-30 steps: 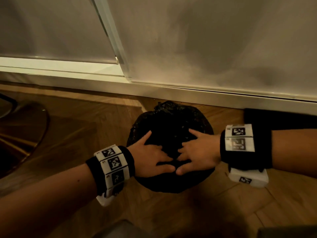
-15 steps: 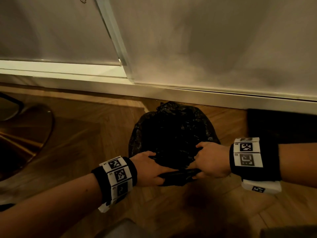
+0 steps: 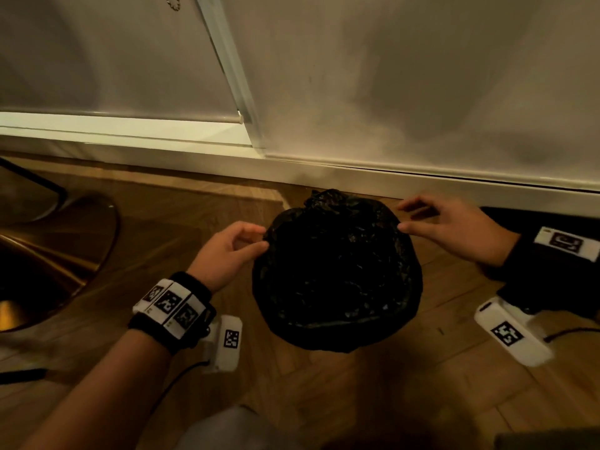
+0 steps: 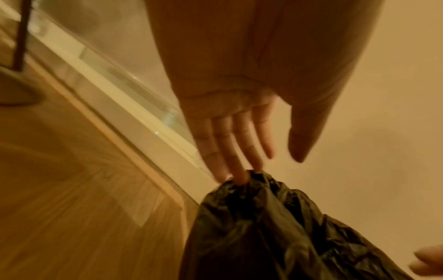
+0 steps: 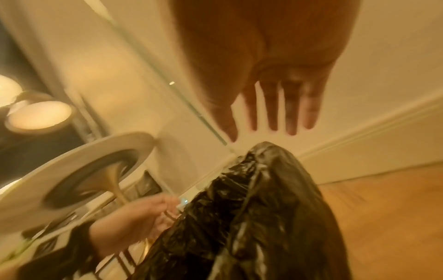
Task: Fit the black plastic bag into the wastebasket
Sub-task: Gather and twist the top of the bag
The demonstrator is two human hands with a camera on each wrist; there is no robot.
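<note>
Half a second ago both of your hands were clenched on the near edge of the black plastic bag (image 3: 337, 271); now they have moved apart to its two sides. The bag covers the wastebasket (image 3: 334, 332) completely, so the basket itself hardly shows. It stands on the wooden floor (image 3: 373, 394), near the white baseboard (image 3: 454, 185).

Your left hand (image 3: 229, 251) is at the left edge of the bag. In the head view it looks like a pinch, but the left wrist view shows the fingers (image 4: 236, 151) nearly straight, with only the tips touching the plastic, so I read it as released. Your right hand (image 3: 454, 227) is just beside the right edge, fingers relaxed, holding nothing; the right wrist view shows a gap between its fingertips and the bag.

I judge that the near side is now folded over the rim and the sides come next. A bunched part at the far edge still stands up.

Only the right wrist view shows a round white table (image 5: 79, 170) at the left.
</note>
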